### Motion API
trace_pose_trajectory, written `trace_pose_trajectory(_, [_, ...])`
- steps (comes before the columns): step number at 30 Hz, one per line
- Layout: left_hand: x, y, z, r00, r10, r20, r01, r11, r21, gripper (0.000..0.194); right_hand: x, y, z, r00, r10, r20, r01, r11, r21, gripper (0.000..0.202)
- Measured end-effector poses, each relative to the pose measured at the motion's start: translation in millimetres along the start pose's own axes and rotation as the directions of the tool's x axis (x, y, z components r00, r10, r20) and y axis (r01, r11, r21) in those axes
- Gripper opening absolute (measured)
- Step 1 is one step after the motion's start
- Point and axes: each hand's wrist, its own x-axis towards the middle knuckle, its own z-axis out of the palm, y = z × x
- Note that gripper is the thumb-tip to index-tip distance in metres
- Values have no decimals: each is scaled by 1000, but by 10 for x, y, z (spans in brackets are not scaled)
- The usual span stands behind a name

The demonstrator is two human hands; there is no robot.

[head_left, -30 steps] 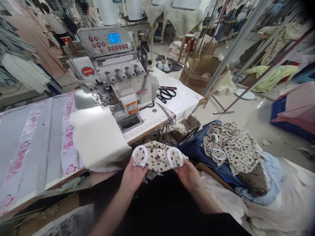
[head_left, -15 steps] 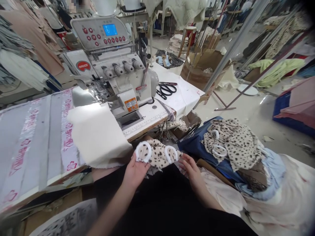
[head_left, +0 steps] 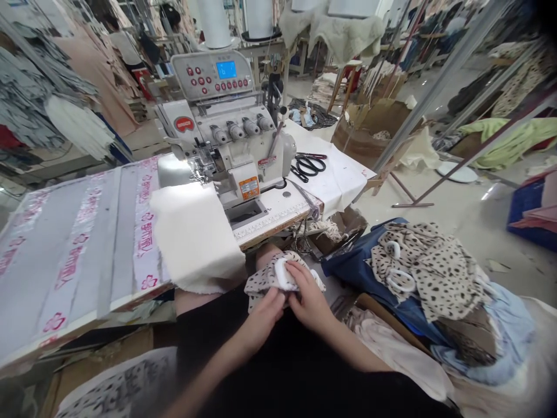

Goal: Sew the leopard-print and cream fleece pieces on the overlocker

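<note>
A cream cloth piece with black spots [head_left: 260, 281] lies bunched over my lap, with a white ring-shaped trim [head_left: 284, 275] on it. My left hand [head_left: 266, 313] pinches the cloth's lower edge just below the ring. Against it, my right hand [head_left: 308, 297] holds the cloth with its fingers over the ring's right side. Part of a second white trim shows beyond my right fingers. Both hands are close together in front of the sewing machine [head_left: 235, 145], clear of its table.
Cream fabric [head_left: 195, 238] hangs over the table's front edge. Black scissors [head_left: 310, 166] lie right of the machine. More spotted pieces with white rings [head_left: 448, 267] are heaped on blue cloth [head_left: 348, 255] at the right. A metal pole [head_left: 439, 81] slants behind.
My hands have come together, and the spotted cloth, earlier spread between them, is now bunched and folded. The view has shifted, so the machine appears further right.
</note>
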Motion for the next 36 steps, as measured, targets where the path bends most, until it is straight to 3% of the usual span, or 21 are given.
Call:
trace_pose_trajectory(1, [-37,16,-19,999,33,6,-34,991,131,32,4,31,-30,999,35,14,-36,999,17,57])
trace_pose_trajectory(3, [-77,50,-60,978,208,-26,-188,927,325,29,3,65,-112,989,135,63,-138,989,44,43])
trace_pose_trajectory(5, [-64,64,-100,902,423,-90,-355,843,404,34,5,49,-213,963,241,123,-248,968,44,28])
trace_pose_trajectory(7, [-12,60,-128,831,542,-124,-443,780,442,47,18,-15,-316,939,298,170,-306,952,23,21])
trace_pose_trajectory(12, [78,116,-142,796,604,-35,-502,692,518,54,79,-269,-544,918,275,287,-293,956,20,25])
trace_pose_trajectory(16, [94,256,-188,763,622,176,-549,481,683,55,129,-528,-731,879,246,409,-286,958,37,23])
trace_pose_trajectory(19, [141,337,-249,785,509,352,-527,250,813,54,192,-747,-915,819,216,531,-247,969,-13,24])
trace_pose_trajectory(22, [154,383,-275,836,369,407,-488,157,859,42,281,-937,-1144,773,193,605,-210,977,-44,25])
trace_pose_trajectory(26, [8,428,-316,896,356,265,-368,262,892,5,386,-1126,-1460,817,193,544,-214,977,-25,23])
trace_pose_trajectory(31, [-390,529,-581,964,265,34,-195,609,769,25,487,-1309,-1635,886,185,424,-213,977,19,17])
trace_pose_trajectory(36, [-843,598,-903,976,216,-42,-170,863,477,36,661,-1391,-1499,896,142,420,-170,985,29,19])
